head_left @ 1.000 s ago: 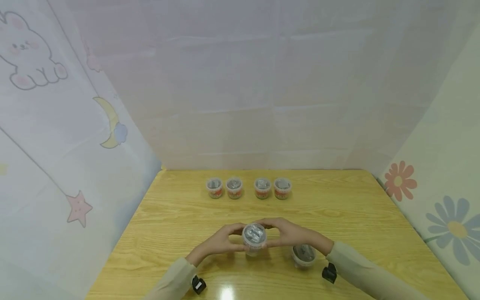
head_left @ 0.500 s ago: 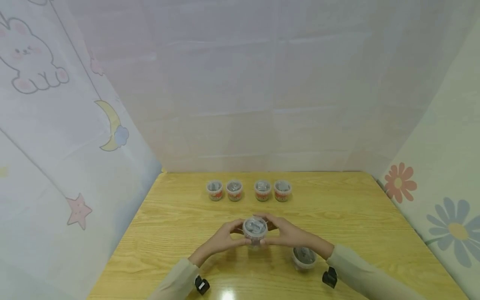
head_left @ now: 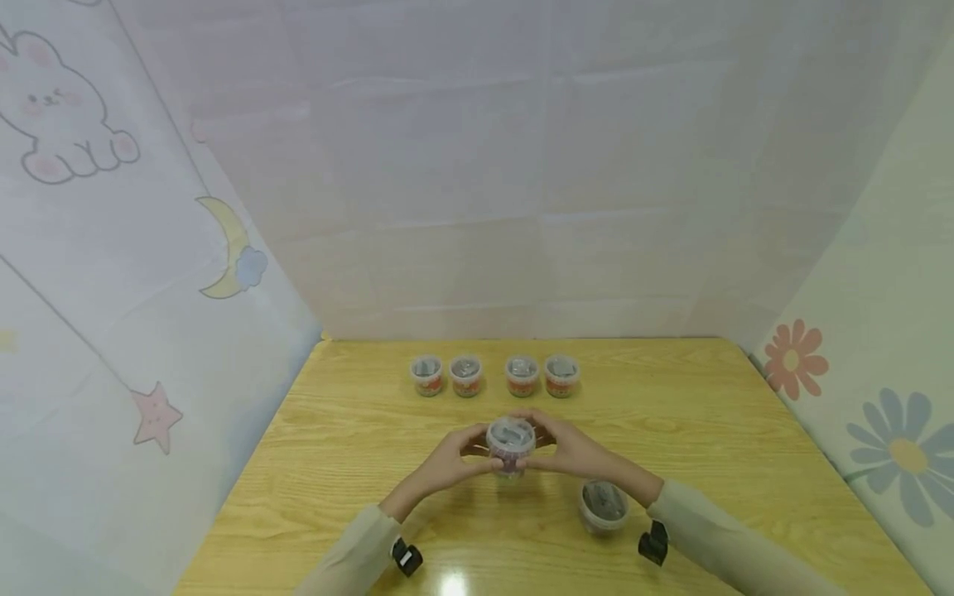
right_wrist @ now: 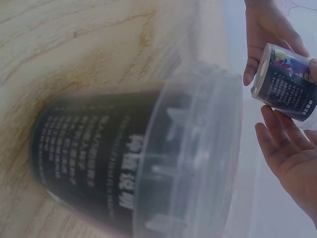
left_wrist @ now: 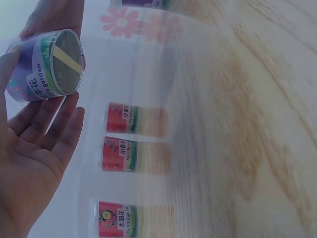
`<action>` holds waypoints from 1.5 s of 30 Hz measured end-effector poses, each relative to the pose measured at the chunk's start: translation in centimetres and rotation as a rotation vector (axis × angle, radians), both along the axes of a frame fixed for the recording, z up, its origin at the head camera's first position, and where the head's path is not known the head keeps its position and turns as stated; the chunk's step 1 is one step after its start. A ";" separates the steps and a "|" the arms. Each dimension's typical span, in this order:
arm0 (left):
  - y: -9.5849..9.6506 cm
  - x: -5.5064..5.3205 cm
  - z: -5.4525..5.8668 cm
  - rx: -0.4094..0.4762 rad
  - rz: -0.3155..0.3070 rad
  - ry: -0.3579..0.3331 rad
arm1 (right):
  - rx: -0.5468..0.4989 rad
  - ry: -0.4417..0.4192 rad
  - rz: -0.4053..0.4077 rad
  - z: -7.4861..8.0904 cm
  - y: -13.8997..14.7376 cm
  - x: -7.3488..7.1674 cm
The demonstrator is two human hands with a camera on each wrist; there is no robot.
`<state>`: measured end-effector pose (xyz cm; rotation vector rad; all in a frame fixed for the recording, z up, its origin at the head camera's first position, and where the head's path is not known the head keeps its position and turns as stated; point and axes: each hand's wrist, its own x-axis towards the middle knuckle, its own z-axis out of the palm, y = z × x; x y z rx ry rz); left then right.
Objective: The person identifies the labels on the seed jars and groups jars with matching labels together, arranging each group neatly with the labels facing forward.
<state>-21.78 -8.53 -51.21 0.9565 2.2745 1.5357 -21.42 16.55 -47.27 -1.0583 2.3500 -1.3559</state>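
Observation:
Both hands hold a clear-lidded plastic planting cup (head_left: 510,439) above the table, upright, from opposite sides. My left hand (head_left: 452,460) grips its left side, thumb toward me and fingers behind. From the right, my right hand (head_left: 570,447) grips it in the same way. Its purple label with "little garden" print and its base with a pale strip show in the left wrist view, where the left palm (left_wrist: 34,158) is partly visible. The dark printed side of this cup (right_wrist: 287,82) appears in the right wrist view. A second lidded cup (head_left: 604,505) stands by the right forearm.
Several similar cups with red labels stand in a row at the table's back, including the leftmost cup (head_left: 426,376) and the rightmost cup (head_left: 562,376). The wooden table (head_left: 335,463) meets a draped cloth backdrop (head_left: 477,207), with patterned sheets on both sides.
Both hands have carried the held cup slightly up and away from me, toward the back row. The cup by the right forearm has stayed in place.

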 end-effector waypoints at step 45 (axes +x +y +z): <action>1.6 1.1 3.9 0.137 0.115 -0.133 | -0.147 -0.151 -0.005 2.3 -0.4 0.3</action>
